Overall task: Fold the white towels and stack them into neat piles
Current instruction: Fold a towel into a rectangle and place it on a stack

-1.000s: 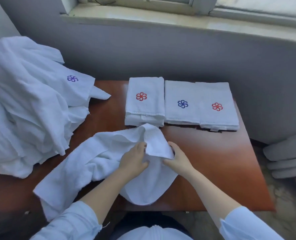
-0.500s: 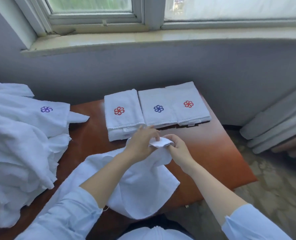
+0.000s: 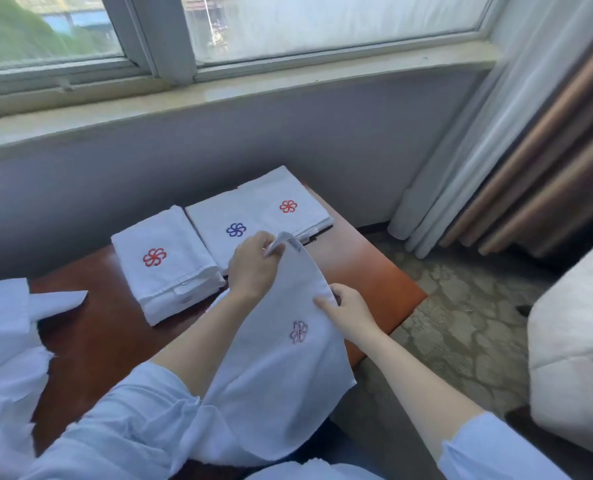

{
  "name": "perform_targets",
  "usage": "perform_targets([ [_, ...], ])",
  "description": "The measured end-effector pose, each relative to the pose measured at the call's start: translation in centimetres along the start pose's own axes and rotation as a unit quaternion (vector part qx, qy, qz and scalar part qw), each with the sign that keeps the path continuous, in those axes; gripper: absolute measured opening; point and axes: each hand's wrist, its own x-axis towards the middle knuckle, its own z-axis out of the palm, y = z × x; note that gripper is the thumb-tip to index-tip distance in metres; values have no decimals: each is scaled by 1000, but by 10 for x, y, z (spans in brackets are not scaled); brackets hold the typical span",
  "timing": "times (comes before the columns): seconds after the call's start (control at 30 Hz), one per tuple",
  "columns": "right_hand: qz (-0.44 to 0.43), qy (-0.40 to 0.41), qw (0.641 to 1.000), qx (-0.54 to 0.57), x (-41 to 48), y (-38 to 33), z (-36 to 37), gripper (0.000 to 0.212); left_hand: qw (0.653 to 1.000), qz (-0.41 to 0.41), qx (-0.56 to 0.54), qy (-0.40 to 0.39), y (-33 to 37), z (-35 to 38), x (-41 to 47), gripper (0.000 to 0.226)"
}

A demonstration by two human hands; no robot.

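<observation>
Grip of the left hand point(image 3: 253, 268) pinches the labelled top corner of a limp white cotton towel point(image 3: 281, 382), right hand point(image 3: 348, 311) pinching its side edge, above the reddish-brown wooden table's point(image 3: 108, 334) near right corner, probably to find corners for folding.

folded towel piles point(image 3: 163, 261): three are counted | held towel point(image 3: 281, 362): one is counted | heaped towels point(image 3: 0, 327): number cannot be told | hands: two are counted, left hand point(image 3: 250, 271), right hand point(image 3: 350, 311) | table point(image 3: 97, 334): one is counted
</observation>
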Motion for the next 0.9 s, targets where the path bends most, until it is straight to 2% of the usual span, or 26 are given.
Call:
perform_targets([
  [0.1, 11, 63, 998, -24, -4, 11, -21, 24, 997, 33, 73, 3, 8, 13, 3, 27],
  [0.2, 20, 118, 992, -28, -1, 18, -42, 34, 997, 21, 69, -35, 22, 27, 5, 34],
  [0.3, 14, 140, 990, -30, 10, 22, -62, 42, 999, 14, 29, -37, 38, 41, 10, 25],
  [0.4, -6, 137, 990, -43, 29, 25, -81, 37, 999, 31, 5, -17, 50, 59, 20, 18],
  [0.47, -8, 129, 990, -50, 46, 26, -92, 21, 999, 37, -16, -23, 54, 74, 29, 15],
  [0.53, 8, 124, 991, -46, 64, 32, -103, 17, 997, 33, -51, -53, 54, 90, 37, 12],
  [0.67, 42, 79, 994, -68, 94, 47, -120, 33, 981, 14, -58, -184, 42, 124, 45, 64],
  [0.73, 39, 50, 991, -120, 104, 55, -124, 41, 980, -8, -48, -192, 34, 135, 42, 73],
  [0.83, -8, -10, 977, -212, 117, 60, -123, 39, 985, -54, -32, -159, 20, 147, 31, 60],
  [0.9, -32, -59, 970, -235, 122, 61, -118, 37, 985, -86, -12, -149, 11, 150, 18, 46],
])
